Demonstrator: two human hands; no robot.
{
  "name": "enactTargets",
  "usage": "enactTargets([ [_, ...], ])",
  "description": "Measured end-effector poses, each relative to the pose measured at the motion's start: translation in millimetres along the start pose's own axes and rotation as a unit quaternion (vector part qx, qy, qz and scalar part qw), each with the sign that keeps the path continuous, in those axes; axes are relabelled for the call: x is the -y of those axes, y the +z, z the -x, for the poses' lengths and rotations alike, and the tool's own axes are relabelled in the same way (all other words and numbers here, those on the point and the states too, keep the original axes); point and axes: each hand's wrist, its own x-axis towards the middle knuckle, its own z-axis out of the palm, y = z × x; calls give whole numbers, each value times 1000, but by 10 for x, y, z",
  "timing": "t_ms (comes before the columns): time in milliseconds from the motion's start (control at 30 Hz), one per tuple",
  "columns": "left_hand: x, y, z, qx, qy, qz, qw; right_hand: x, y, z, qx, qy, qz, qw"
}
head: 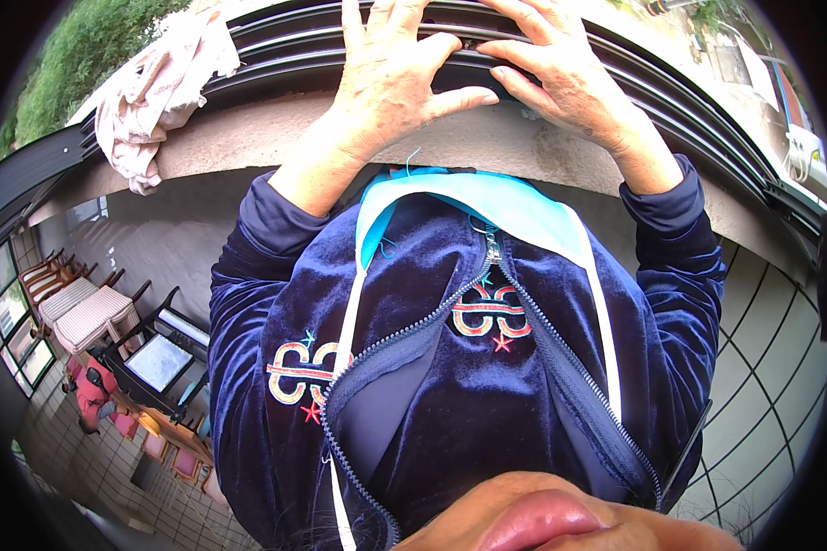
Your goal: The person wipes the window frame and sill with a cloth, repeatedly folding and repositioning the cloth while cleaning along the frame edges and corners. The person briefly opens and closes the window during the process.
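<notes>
Both of my hands reach over a stone window sill (269, 134) to the dark metal sliding-window track (282, 52). My left hand (389, 79) lies over the rails with fingers spread, its thumb pointing right above the sill. Opposite it, my right hand (562, 72) has its fingers apart, with the tips at the rails. A small dark spot lies in the track between the two hands' fingertips; it is too small to identify. Neither hand visibly holds anything. A crumpled pale pink cloth (158, 96) hangs over the track and sill to the left.
Beyond the frame are greenery (58, 76) and a white outdoor unit (808, 155). A light-blue apron (448, 184) bulges near the sill. Below left, a table with a striped cloth (93, 320), several chairs and a person in red (95, 386) appear. A tiled surface (758, 344) is at right.
</notes>
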Motion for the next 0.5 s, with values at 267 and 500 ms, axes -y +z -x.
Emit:
enactTargets([
  [267, -1, 3, -6, 11, -15, 3, 1000, -10, 38, -94, 5, -17, -10, 1000],
  [500, -58, -119, -70, -7, -19, 40, 999, -58, 79, -117, -46, -51, -61, 996],
])
